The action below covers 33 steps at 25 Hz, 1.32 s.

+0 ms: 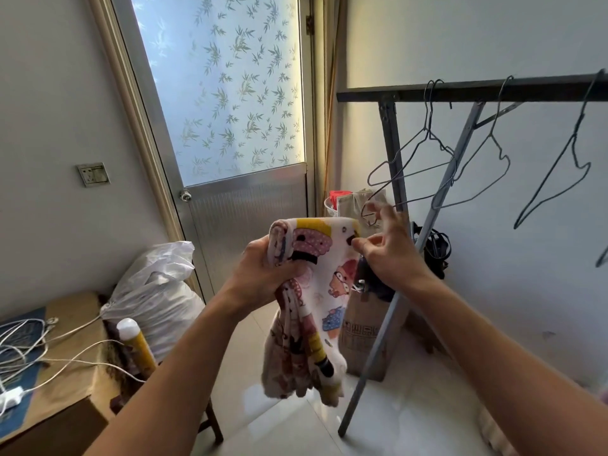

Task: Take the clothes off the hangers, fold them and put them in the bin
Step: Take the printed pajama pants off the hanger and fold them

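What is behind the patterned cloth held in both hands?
A brown box stands behind the cloth, dark clothes at its top. The cloth covers its left side and inside.

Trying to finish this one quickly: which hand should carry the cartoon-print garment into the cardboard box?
Probably the left hand: it grips the bunched garment firmly, while the right hand only pinches its top edge. The cardboard box sits just behind the cloth.

Pale walls (49, 93) meet a metal door (243, 209) whose frosted pane (230, 93), printed with leaves, glows with daylight. A socket (93, 174) sits left of it. The floor (411, 416) is glossy tile. A white sack (154, 291) rests beside a box (65, 373) strewn with cables (29, 340).
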### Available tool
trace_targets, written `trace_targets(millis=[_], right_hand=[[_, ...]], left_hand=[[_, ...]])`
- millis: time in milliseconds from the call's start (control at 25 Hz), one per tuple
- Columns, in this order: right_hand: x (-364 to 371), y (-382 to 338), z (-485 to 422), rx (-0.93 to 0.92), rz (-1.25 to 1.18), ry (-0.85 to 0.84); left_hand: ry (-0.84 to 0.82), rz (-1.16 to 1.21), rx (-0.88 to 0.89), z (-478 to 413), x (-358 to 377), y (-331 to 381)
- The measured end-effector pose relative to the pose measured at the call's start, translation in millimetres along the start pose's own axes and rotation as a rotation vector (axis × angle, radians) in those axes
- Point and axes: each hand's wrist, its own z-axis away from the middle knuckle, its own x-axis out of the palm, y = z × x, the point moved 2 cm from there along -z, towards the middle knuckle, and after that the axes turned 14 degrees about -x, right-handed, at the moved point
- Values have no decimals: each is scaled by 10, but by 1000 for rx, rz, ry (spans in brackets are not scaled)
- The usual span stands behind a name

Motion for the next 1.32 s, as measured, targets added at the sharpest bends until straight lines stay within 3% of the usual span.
trace_targets(millis=[280,360,440,520,640,760,840,880,1000,1040,1320], right_hand=[[570,-380,557,13,-190,-297],[754,-421,652,-33,-85,-340],[840,-373,649,9,102,-248],[833,-268,573,43,94,-59],[710,-162,451,62,-283,91],[483,-198,366,138,-627,94],[386,-189,323,227,-812,88],[368,-171,302,276,-872,94],[350,-117,265,404,-951,98],[345,-112,264,429,-973,86],[288,-87,270,508,-1122,-9]], left_hand=[[497,-45,-140,-45,59,29],[547,43,-170,-50,93,61],[538,197,-174,-36,164,104],[461,288,-131,33,229,194],[213,311,-17,149,219,271],[329,156,23,151,5,1],[363,173,-97,155,-109,-278],[263,259,-178,160,-120,-399],[-292,690,-359,241,-20,-647],[-388,742,-396,287,12,-666],[-443,794,-353,320,73,-575]])
